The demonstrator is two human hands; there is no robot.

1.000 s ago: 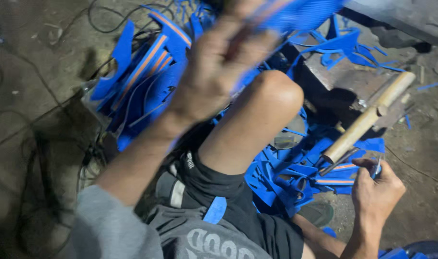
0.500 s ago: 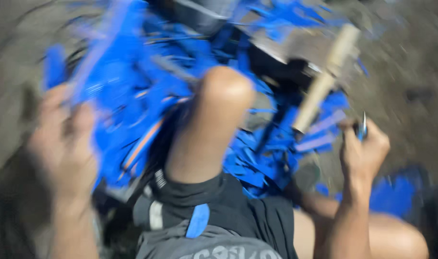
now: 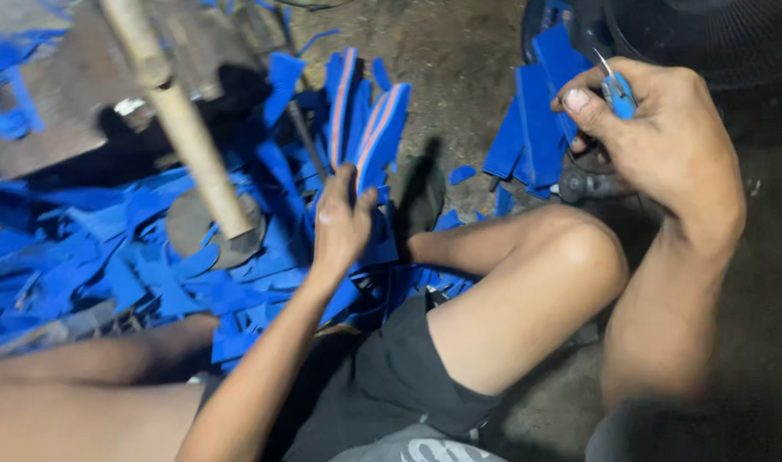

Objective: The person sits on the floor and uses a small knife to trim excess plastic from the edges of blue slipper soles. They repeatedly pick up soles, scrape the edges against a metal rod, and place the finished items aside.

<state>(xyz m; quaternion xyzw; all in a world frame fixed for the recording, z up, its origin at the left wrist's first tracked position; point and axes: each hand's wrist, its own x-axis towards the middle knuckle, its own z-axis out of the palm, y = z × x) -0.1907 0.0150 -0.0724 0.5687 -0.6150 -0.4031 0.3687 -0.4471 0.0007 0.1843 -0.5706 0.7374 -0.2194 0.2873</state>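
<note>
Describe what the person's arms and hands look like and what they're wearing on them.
Both arms are bare, with no sleeves showing in this view. The left hand and right hand wear no gloves, and no rings, watch or bands can be seen. The right thumbnail is short and plain. The lower body wears dark shorts; both knees are bare.

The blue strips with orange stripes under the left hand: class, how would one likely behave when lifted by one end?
The blue strips with orange stripes look thin and flat, so probably light. The blue offcuts around them lie curled and draped over each other, so a strip would likely bend or droop rather than stay rigid. The left hand rests on them fingers spread; being flat, they should slide, not roll.
</note>
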